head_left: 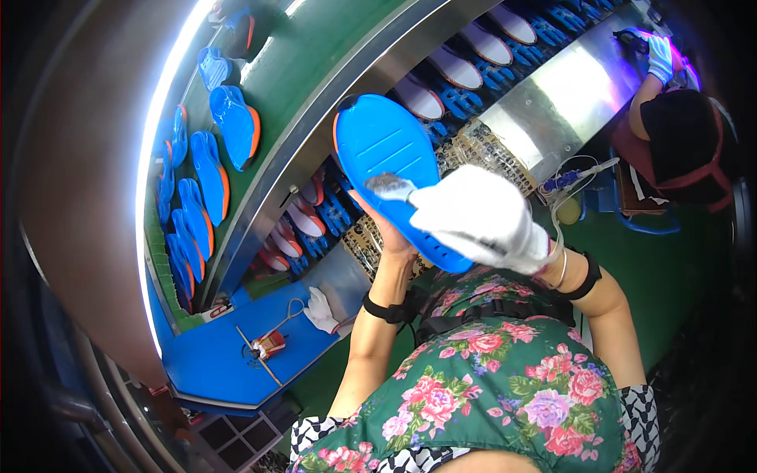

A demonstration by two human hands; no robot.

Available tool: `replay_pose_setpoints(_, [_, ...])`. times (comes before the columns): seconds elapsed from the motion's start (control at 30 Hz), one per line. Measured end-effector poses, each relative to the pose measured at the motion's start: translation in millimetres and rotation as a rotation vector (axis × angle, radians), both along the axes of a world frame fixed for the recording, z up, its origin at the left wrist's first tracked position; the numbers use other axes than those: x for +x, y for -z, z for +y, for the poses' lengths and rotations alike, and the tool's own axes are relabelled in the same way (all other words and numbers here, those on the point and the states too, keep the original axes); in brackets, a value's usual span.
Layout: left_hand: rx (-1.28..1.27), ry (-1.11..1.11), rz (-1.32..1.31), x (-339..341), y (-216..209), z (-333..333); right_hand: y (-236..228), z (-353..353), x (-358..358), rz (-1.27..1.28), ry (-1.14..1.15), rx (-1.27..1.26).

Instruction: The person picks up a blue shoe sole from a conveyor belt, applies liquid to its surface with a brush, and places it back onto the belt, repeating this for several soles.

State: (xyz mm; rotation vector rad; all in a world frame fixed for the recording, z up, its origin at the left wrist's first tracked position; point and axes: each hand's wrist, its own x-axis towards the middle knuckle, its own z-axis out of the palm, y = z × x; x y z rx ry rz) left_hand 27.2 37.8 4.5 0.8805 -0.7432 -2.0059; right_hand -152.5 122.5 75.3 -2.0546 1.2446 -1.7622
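In front of me a large blue shoe sole (386,138) with an orange edge is held tilted, its grooved face toward me. My bare left hand (392,232) grips it from below and along its left side; most of the fingers are hidden behind it. My right hand (481,217), in a white knit glove, is closed around a brush whose dark bristles (388,186) lie against the middle of the sole. The glove covers part of the sole's lower end.
Several blue soles with orange edges (234,126) lie on a green conveyor belt (303,47) at left. Racks of pale soles (457,67) stand beyond. A blue table (229,370) holds a small red container (268,344) and a white glove (319,310). Another person (682,134) works at far right.
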Motion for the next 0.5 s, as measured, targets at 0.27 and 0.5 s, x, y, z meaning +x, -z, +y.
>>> replay_pose_setpoints(0.27, [-0.15, 0.033, -0.173, -21, -28, -1, 3, 8, -4, -0.305, 0.049, 0.134])
replay_pose_setpoints(0.5, [-0.213, 0.514, 0.566, -22, 2, -36, 15, 12, 8, -0.534, -0.201, 0.181])
